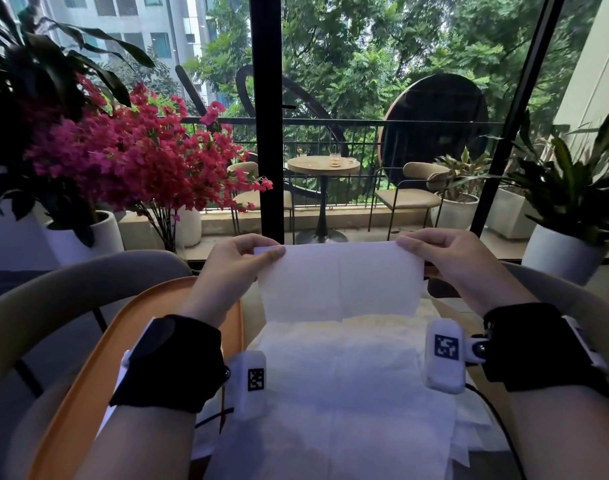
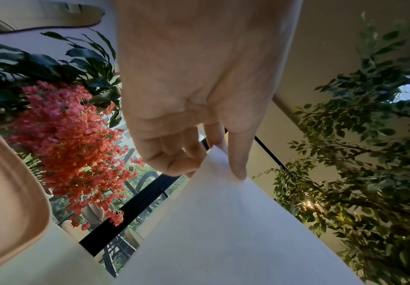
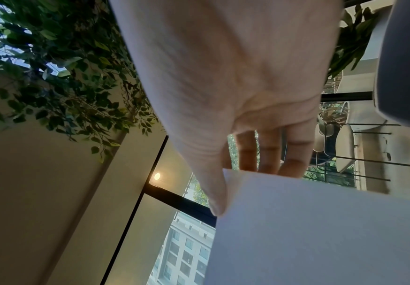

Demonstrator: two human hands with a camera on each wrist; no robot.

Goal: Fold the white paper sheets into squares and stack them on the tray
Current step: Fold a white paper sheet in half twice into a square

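A white paper sheet (image 1: 341, 282) is held up in front of me by its two top corners. My left hand (image 1: 261, 252) pinches the left corner between thumb and fingers; the left wrist view shows the same pinch on the sheet (image 2: 223, 221) by the left hand (image 2: 226, 164). My right hand (image 1: 412, 249) pinches the right corner, thumb in front and fingers behind the sheet (image 3: 321, 221) in the right wrist view, right hand (image 3: 226, 185). The sheet's lower edge reaches a pile of loose white sheets (image 1: 337, 393) lying below. An orange tray (image 1: 88, 368) sits at the left, partly under my left forearm.
Curved chair backs (image 1: 71, 282) stand behind the table at left and right. Beyond are a pot of pink flowers (image 1: 133, 157), green plants and a glass door to a balcony. The table top (image 1: 448, 310) shows right of the pile.
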